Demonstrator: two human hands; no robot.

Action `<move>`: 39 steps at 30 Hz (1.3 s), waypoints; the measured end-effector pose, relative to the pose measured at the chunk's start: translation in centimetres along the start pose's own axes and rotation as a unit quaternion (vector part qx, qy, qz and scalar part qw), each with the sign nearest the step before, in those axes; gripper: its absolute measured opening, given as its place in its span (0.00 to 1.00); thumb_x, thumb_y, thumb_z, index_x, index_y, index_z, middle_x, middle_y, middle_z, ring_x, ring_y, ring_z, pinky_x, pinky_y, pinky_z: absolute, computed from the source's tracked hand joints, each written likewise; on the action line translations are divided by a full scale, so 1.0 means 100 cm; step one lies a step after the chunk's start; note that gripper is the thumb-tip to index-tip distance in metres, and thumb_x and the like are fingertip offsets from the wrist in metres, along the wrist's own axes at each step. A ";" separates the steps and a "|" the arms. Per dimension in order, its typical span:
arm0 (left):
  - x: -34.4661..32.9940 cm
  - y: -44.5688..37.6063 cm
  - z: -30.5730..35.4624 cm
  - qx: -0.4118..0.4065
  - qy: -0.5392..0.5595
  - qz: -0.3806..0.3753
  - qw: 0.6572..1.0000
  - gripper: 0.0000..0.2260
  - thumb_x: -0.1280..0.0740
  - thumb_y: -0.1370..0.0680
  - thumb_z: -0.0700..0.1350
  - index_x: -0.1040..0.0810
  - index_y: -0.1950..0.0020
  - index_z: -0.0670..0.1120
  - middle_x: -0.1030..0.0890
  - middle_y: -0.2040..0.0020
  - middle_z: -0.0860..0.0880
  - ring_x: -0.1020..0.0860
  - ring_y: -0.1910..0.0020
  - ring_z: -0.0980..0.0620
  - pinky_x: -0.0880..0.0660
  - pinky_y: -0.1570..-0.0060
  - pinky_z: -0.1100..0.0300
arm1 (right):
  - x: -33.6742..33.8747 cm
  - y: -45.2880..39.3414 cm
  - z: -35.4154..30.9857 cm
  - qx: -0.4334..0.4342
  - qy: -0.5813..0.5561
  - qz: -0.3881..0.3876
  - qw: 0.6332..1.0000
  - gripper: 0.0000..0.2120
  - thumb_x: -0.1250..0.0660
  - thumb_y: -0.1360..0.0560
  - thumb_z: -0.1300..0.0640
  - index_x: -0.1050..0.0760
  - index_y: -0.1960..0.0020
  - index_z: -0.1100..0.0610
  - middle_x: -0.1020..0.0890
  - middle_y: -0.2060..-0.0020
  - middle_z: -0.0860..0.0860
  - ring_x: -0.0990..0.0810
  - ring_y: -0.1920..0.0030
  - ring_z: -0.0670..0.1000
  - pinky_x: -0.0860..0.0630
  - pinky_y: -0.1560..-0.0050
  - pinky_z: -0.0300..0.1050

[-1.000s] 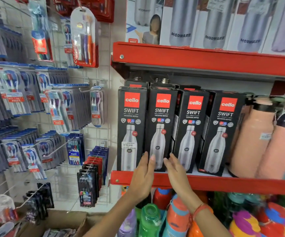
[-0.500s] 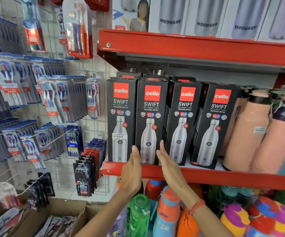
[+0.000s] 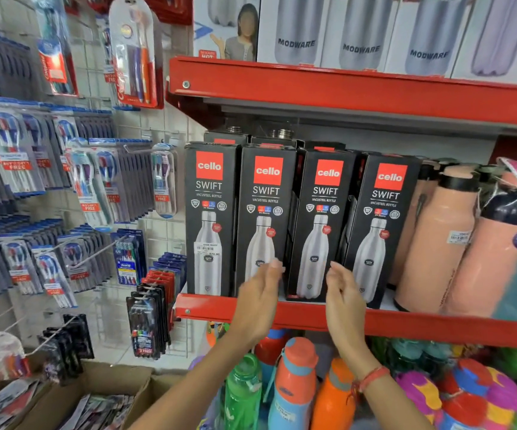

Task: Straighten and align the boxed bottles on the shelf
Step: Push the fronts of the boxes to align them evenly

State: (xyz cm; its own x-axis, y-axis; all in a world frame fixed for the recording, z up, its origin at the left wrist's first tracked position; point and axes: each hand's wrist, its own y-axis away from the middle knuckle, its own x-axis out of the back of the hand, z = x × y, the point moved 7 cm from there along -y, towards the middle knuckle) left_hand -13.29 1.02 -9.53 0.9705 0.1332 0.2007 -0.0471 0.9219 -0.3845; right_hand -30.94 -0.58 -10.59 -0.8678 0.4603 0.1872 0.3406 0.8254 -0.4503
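Red shelf [image 3: 437,325] carries four "cello SWIFT" boxes [image 3: 325,218]; left hand [image 3: 258,293] and right hand [image 3: 342,294] hover open-palmed, empty.

"cello SWIFT" on black boxes [image 3: 265,218], "MODWARE" on white boxes [image 3: 361,32] above

The four boxed bottles [image 3: 297,225] come in black printed cardboard with a smooth, faintly satin face, each picturing a brushed steel flask. The shelf [image 3: 344,94] edge is red painted metal, glossy, with a bare screw head at its left end. The peach flasks [image 3: 434,240] beside the boxes look like smooth matt plastic with black collars. The toothbrush packs [image 3: 136,54] on the wire grid are clear, shiny plastic blisters over printed card. The carton [image 3: 102,386] on the floor is plain brown corrugated cardboard, dull and rough. The lower bottles [image 3: 294,383] look like bright glossy plastic.
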 end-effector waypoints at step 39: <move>-0.164 -0.020 0.019 0.075 0.018 -0.122 0.989 0.32 0.52 0.20 0.62 0.52 0.21 0.46 0.49 0.20 0.50 0.51 0.22 0.54 0.54 0.26 0.57 | 0.085 -0.052 0.054 -0.080 -0.028 -0.052 0.995 0.26 0.44 0.20 0.48 0.45 0.23 0.51 0.40 0.25 0.47 0.41 0.26 0.47 0.45 0.32 0.39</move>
State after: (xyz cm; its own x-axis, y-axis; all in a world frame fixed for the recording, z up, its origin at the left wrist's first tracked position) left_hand -29.62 -2.32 -10.32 0.9649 -0.1115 0.2376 0.1588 0.9689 -0.1900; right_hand -41.99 -2.70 -11.36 -0.9187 0.3546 0.1738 0.2978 0.9111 -0.2849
